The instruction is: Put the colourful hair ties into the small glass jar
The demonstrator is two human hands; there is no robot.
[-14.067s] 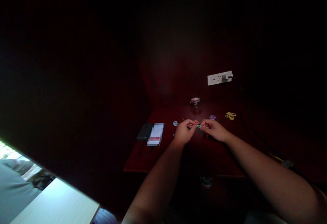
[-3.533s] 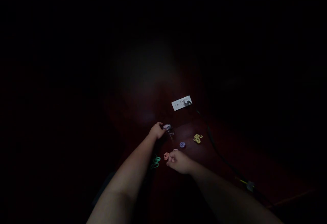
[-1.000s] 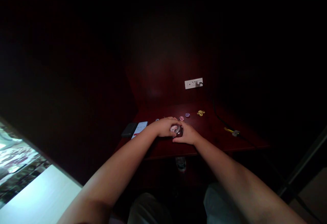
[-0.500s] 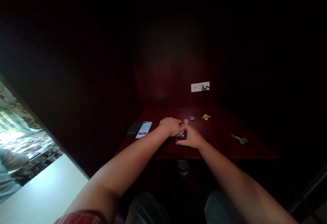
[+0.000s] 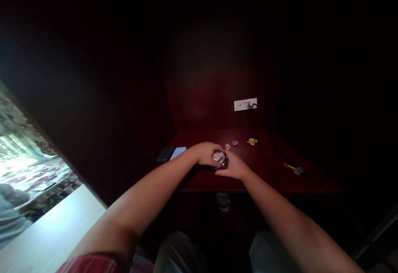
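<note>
Left hand (image 5: 209, 154) and right hand (image 5: 234, 166) grip a small clear jar (image 5: 222, 163) between them, fingers curled around its sides, above a dark red desk (image 5: 261, 169).

Dk red tabletop (image 5: 261, 169): glossy, wood-look; jar (image 5: 223, 164): clear, shiny, glass or plastic.

Indoor room, probably domestic: a dark red wooden desk (image 5: 261, 169) stands against a matching panel with a white wall socket (image 5: 245, 104); to the left, a pale tabletop (image 5: 59, 219) lies near a bright window (image 5: 14, 157) with patterned curtains (image 5: 18, 115). The exact room type is indeterminate.
</note>
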